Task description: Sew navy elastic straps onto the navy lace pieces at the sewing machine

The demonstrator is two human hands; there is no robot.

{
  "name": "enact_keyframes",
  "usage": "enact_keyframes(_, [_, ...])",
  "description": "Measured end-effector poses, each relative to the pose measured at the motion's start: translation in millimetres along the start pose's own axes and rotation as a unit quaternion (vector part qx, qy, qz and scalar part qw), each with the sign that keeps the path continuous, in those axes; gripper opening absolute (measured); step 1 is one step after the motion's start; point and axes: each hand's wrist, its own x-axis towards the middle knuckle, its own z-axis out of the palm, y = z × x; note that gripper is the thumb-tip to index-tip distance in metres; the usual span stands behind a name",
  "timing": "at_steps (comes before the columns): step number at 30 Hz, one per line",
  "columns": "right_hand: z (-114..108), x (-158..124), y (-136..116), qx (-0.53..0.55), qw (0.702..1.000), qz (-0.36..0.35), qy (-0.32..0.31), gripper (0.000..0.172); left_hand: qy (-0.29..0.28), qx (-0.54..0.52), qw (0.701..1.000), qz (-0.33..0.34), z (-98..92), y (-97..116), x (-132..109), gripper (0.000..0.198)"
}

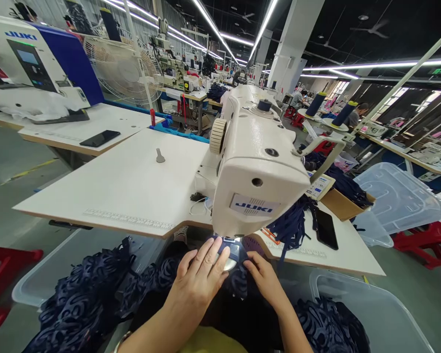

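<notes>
A white JUKI sewing machine (pixel 260 137) stands right in front of me, its head above my hands. Under it a dark navy fabric piece (pixel 238 251) lies over a shiny rounded metal part (pixel 229 265). My left hand (pixel 202 269) rests on the fabric's left side, its fingers stretched out flat and pointing to the needle area. At the right edge of the same fabric my right hand (pixel 265 275) is closed, with thumb and fingers pinching the cloth. The needle itself is hidden beneath the machine head.
A white tabletop (pixel 125 181) carries a small metal key-like piece (pixel 160 156). On the right are navy straps (pixel 292 220), a black phone (pixel 326 228) and a cardboard box (pixel 340 203). Clear bins (pixel 371 299) with patterned navy pieces (pixel 84 289) flank my legs.
</notes>
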Motion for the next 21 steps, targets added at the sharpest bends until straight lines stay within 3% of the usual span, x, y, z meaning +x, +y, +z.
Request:
enact_keyframes(3, [-12,-9,0,0.062,0.996,0.056,0.031,0.024,-0.004,-0.016,1.000,-0.007,-1.3,-2,0,0.030])
enact_keyframes(6, [-29,-19,-22,0.084,0.994,0.057,0.029,0.025,0.010,-0.086,0.996,-0.013,-4.8,-12,-4,0.022])
enact_keyframes(9, [-37,-20,-60,0.033,0.999,-0.003,0.012,0.025,0.051,-0.132,0.990,-0.021,-12.1,-37,-9,0.015])
enact_keyframes(12, [-24,-7,-91,-0.071,0.994,-0.081,0.007,0.020,0.083,-0.046,0.994,-0.051,-18.6,-65,-11,0.006])
enact_keyframes(14, [-7,6,-101,-0.205,0.963,-0.167,0.039,0.025,0.089,0.029,0.994,-0.061,-20.2,-77,-11,0.005])
enact_keyframes(15, [1,12,-103,-0.282,0.934,-0.208,0.070,0.031,0.086,0.050,0.994,-0.053,-20.2,-79,-11,0.008])
enact_keyframes(18, [18,24,-102,-0.431,0.850,-0.276,0.127,0.039,0.034,0.016,0.997,0.075,-17.6,-71,-8,0.025])
enact_keyframes(19, [19,25,-101,-0.441,0.843,-0.280,0.129,0.038,0.010,-0.008,0.990,0.138,-16.1,-64,-6,0.031])
enact_keyframes(21, [17,25,-100,-0.399,0.872,-0.257,0.117,0.032,-0.039,-0.038,0.971,0.232,-12.5,-51,-4,0.039])
